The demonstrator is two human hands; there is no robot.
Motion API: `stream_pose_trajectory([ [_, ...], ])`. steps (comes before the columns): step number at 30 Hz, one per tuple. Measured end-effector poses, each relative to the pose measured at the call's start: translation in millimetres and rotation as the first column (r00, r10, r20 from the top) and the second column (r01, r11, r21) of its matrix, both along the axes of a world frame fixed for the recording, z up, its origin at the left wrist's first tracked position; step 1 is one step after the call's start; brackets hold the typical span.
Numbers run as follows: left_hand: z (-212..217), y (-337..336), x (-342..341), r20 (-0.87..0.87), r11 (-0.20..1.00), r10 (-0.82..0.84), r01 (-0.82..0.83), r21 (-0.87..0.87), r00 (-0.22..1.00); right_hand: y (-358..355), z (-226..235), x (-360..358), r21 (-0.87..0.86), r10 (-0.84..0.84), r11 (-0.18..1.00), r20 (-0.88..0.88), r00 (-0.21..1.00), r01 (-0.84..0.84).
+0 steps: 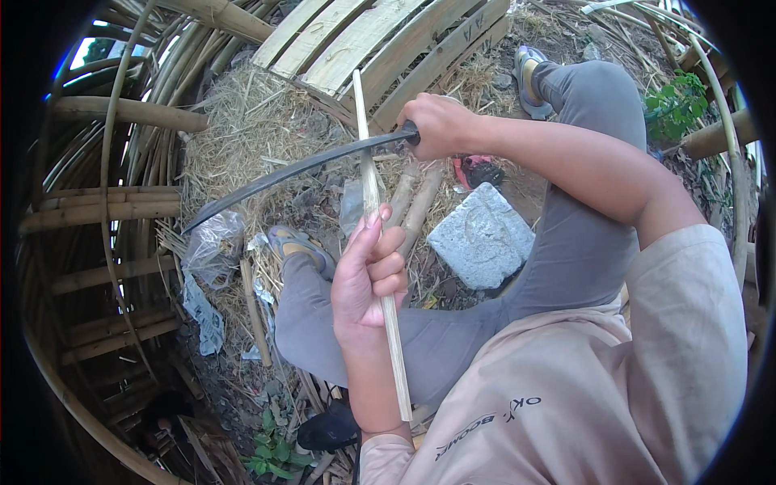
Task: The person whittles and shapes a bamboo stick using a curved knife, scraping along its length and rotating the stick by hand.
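Pale bamboo, split into a thin strip [378, 242], stands nearly upright in the middle of the view, running from in front of the person's chest up toward the wooden slats [380, 40] at the top. The left hand [365, 279] is wrapped around the strip's lower half, fingers curled shut on it and the thumb pressed along its side. The right hand [436, 125] is closed in a fist around the handle of a long, dark, curved knife [291, 171]. The blade reaches out to the left and crosses the strip just above the left hand, its edge touching the bamboo. The person sits with knees bent in grey trousers [566, 259], a slipper [299, 245] on the near foot. A grey stone block [482, 236] lies on the ground between the legs, just beside short bamboo pieces [412, 202]. Dry straw [250, 129] covers the ground beyond the blade, with scraps of clear plastic [212, 242] lying near the knife's tip. Bent bamboo poles [105, 210] curve round the left side.
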State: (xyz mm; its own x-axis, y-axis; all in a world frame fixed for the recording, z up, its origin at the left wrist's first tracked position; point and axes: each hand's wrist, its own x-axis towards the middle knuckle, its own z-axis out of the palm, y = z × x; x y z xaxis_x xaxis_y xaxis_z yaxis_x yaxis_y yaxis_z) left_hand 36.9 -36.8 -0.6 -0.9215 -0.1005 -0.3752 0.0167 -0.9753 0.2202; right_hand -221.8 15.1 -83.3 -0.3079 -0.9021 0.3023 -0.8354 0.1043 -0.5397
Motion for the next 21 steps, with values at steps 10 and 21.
stream_pose_trajectory([
  [10,4.9,-8.6,-0.9,-0.076,0.990,-0.016,0.026,0.135,0.997,1.7,7.9,8.8,0.066,-0.038,0.998,0.221,0.975,0.024],
  [21,6.4,-7.6,2.6,-0.093,0.981,0.022,-0.003,0.192,0.995,11.0,20.9,52.8,-0.100,0.153,0.986,0.224,0.962,-0.134],
])
